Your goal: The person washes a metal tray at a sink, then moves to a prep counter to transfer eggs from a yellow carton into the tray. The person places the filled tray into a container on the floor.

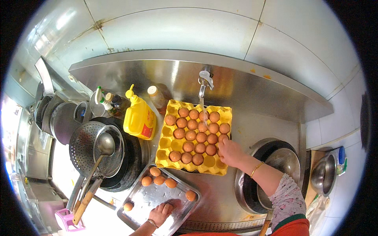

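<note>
A yellow egg tray (163, 155) with many brown eggs (201, 137) and some bare cups lies under the running tap (203, 85), and water falls on it. At the tray's right edge, my right hand (231, 151) has its fingers on a brown egg (223, 138). My left hand (161, 214) is low over a rectangular metal tray (189, 212), fingers curled; whether something is under them is hidden. Several eggs (159, 180) lie at the metal tray's upper end, one (190, 195) by its right wall and one (128, 206) at its left.
Left of the egg tray stand a yellow pump jug (140, 118), a capped bottle (156, 96), and pans under a perforated strainer (81, 147), a mesh strainer (113, 165) and a ladle (105, 144). Nested woks (280, 159) lie near my right forearm; a steel bowl (324, 175) is farther right.
</note>
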A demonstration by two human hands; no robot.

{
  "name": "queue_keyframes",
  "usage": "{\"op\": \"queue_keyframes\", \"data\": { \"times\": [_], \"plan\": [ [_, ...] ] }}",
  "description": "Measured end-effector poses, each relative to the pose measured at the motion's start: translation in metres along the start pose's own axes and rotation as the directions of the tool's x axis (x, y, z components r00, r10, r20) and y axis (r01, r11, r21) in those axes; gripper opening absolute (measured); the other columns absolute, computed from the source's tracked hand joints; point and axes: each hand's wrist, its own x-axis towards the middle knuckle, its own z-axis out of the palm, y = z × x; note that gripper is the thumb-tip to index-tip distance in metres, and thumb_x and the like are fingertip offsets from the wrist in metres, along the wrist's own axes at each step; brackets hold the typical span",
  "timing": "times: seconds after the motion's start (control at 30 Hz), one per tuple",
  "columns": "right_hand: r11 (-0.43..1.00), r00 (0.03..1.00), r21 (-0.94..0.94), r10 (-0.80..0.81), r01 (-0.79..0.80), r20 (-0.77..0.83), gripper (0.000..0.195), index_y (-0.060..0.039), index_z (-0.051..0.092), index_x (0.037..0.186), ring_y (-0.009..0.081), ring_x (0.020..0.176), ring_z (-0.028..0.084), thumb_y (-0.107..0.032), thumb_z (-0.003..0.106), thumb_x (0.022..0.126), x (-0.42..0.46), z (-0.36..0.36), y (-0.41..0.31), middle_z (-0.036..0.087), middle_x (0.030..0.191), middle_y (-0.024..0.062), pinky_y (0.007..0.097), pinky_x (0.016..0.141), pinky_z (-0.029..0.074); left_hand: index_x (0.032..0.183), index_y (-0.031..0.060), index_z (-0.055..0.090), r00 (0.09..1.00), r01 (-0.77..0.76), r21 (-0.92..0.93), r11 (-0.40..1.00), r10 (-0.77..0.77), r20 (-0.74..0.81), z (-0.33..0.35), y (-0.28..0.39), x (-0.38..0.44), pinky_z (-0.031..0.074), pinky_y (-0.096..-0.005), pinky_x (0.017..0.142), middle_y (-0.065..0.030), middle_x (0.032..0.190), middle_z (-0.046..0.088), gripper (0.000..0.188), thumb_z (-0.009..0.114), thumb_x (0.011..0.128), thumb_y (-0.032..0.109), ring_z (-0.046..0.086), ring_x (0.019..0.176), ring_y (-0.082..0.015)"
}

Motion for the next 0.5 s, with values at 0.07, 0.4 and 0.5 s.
{"op": "queue_keyframes", "data": {
  "times": [0.07,0.4,0.5],
  "plan": [
    [0.970,0.999,0.238,0.043,-0.042,-0.001,0.028,-0.0016,0.054,0.094,0.0318,0.078,0.060,-0.020,0.060,0.073,0.009,-0.002,0.005,0.055,0.092,0.0175,0.0383,0.061,0.051,0.110,0.0089,0.048,1.000,0.013,-0.001,1.000,-0.013,0.017,-0.001,0.000,0.001,0.052,-0.0357,0.055,-0.0099,0.101,0.055,0.047,0.068,0.072,0.029,0.061,0.075,-0.0251],
    [-0.495,0.901,0.812,0.124,-0.308,0.417,0.034,-0.0065,0.054,0.101,0.0171,0.060,0.052,-0.033,0.037,0.088,0.116,-0.007,0.011,0.058,0.085,0.0099,0.0257,0.049,0.040,0.117,0.0043,0.048,0.997,-0.057,0.034,0.998,0.059,-0.048,-0.025,-0.001,0.027,0.045,-0.0415,0.078,-0.0148,0.105,0.053,0.056,0.068,0.069,0.025,0.053,0.093,-0.0303],
    [-0.546,0.934,0.798,0.074,-0.256,0.350,0.023,-0.0095,0.053,0.093,0.0134,0.056,0.045,-0.031,0.048,0.088,0.127,-0.009,0.007,0.057,0.082,0.0065,0.0240,0.048,0.036,0.117,0.0028,0.049,0.981,-0.129,-0.047,0.991,0.121,-0.150,-0.054,0.006,0.061,0.044,-0.0424,0.082,-0.0153,0.106,0.052,0.056,0.068,0.068,0.021,0.052,0.095,-0.0312]
  ]
}}
